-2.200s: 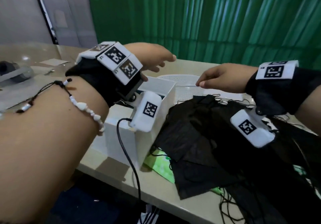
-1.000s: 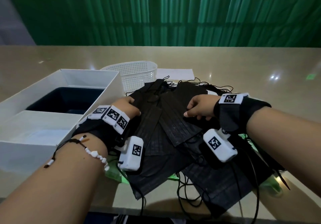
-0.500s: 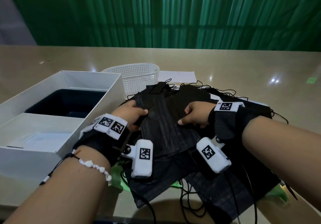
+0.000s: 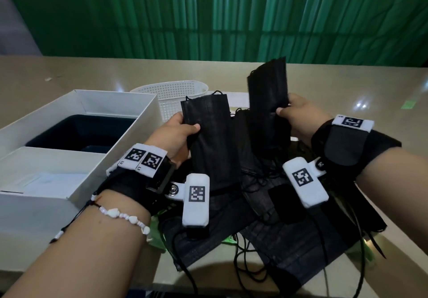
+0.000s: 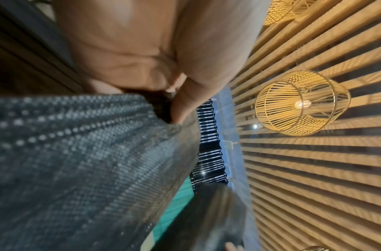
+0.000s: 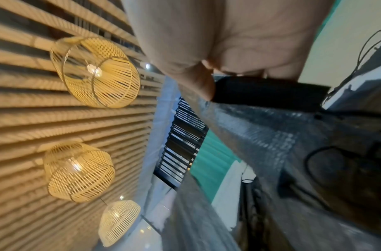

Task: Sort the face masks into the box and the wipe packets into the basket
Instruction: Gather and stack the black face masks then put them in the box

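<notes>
Left hand [image 4: 172,133]: fingers and thumb pinch the left edge of a pleated black fabric face mask [image 4: 208,140], lifted clear of the pile, probably to peel one from the rest.
Right hand [image 4: 298,115]: fingers clamp a second black face mask [image 4: 268,94] by its right edge.
Orientation: both masks stand nearly upright, long axes vertical, the right one leaning slightly left.
Pile [image 4: 289,235]: more black masks lie on the beige bench [image 4: 347,89], green wipe packets [image 4: 228,241] peeking beneath.
Targets: open white cardboard box [image 4: 92,99] to the left; white perforated plastic basket [image 4: 171,91] just behind the left mask.
</notes>
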A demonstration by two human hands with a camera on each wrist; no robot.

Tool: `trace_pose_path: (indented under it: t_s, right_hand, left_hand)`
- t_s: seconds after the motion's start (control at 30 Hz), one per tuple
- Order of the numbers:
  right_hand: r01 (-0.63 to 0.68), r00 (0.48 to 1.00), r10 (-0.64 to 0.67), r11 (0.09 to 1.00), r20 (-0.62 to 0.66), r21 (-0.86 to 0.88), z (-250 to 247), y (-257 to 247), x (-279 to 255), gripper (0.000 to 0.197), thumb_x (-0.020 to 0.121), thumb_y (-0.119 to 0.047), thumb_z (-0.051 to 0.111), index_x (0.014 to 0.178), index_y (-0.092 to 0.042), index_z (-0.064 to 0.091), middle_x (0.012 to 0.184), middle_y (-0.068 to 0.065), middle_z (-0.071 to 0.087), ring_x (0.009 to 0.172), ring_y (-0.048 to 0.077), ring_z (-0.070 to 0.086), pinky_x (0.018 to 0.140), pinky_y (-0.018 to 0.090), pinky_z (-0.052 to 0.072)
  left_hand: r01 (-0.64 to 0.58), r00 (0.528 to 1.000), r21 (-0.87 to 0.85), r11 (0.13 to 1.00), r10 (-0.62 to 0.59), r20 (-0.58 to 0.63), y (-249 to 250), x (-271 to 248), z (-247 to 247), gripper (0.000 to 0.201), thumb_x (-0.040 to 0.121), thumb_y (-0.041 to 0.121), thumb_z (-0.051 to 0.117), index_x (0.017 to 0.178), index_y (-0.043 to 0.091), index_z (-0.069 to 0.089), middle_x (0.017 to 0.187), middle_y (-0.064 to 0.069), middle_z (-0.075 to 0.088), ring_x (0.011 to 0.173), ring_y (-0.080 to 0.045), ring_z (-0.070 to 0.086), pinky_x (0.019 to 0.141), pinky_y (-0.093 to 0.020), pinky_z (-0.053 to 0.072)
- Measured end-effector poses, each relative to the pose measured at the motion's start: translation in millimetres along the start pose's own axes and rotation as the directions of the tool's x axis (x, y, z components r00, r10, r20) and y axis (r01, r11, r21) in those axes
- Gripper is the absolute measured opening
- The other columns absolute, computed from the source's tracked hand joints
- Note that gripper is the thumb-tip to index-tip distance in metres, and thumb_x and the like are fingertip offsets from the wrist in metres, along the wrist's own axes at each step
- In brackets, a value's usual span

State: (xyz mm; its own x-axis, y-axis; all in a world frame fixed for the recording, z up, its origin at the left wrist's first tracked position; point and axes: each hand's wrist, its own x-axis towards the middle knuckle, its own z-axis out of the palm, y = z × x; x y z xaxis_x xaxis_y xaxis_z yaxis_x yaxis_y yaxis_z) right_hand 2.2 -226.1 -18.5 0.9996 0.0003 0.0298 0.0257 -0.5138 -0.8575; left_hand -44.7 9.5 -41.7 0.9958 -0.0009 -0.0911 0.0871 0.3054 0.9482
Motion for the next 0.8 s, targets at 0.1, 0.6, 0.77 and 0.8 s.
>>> trace_pose_path:
  t_s: [0.1, 0.6, 0.77, 0.8]
  right_hand:
    - [0.002, 0.997, -0.037, 0.890, 0.069, 0.456, -5.4, -14.8, -15.2, 0.029, 0.092, -0.004, 0.039, 0.117, -0.013, 0.050, 0.112, 0.015, 0.059, 0.101, 0.031, 0.059, 0.091, 0.050, 0.050]
    - [-0.292, 0.879, 0.101, 0.887, 0.466, 0.358, 67.8, 4.9, -40.0, 0.029, 0.089, 0.014, 0.032, 0.079, -0.008, 0.048, 0.080, 0.014, 0.055, 0.069, 0.022, 0.056, 0.064, 0.030, 0.050]
    - [-0.279, 0.873, 0.170, 0.943, 0.457, 0.182, 63.6, 4.5, -35.9, 0.022, 0.088, 0.010, 0.040, 0.099, -0.004, 0.053, 0.102, 0.022, 0.056, 0.091, 0.033, 0.057, 0.088, 0.045, 0.048]
    - [-0.271, 0.870, 0.177, 0.951, 0.459, 0.147, 64.3, 3.2, -36.5, 0.020, 0.089, 0.009, 0.042, 0.103, -0.001, 0.052, 0.107, 0.022, 0.058, 0.098, 0.035, 0.058, 0.094, 0.048, 0.046]
  left_hand:
    - [0.037, 0.997, -0.002, 0.999, -0.037, -0.066, -10.3, 2.2, -4.1, 0.035, 0.095, -0.008, 0.032, 0.115, 0.013, 0.050, 0.086, -0.006, 0.061, 0.072, -0.018, 0.060, 0.050, -0.026, 0.055]
    - [0.269, 0.960, -0.304, 0.914, -0.279, 0.012, -25.6, -15.8, 6.5, 0.060, 0.102, 0.045, 0.016, 0.101, 0.003, 0.059, 0.126, -0.021, 0.057, 0.123, -0.036, 0.050, 0.078, -0.047, 0.046]
    - [0.321, 0.944, -0.320, 0.891, -0.329, 0.032, -35.3, -13.6, 5.4, 0.059, 0.101, 0.046, 0.017, 0.096, 0.004, 0.058, 0.128, -0.023, 0.055, 0.124, -0.037, 0.050, 0.089, -0.049, 0.040]
    - [0.315, 0.946, -0.330, 0.890, -0.324, 0.029, -37.5, -12.0, 4.7, 0.059, 0.102, 0.046, 0.018, 0.098, 0.004, 0.059, 0.128, -0.024, 0.055, 0.124, -0.037, 0.050, 0.091, -0.049, 0.040]
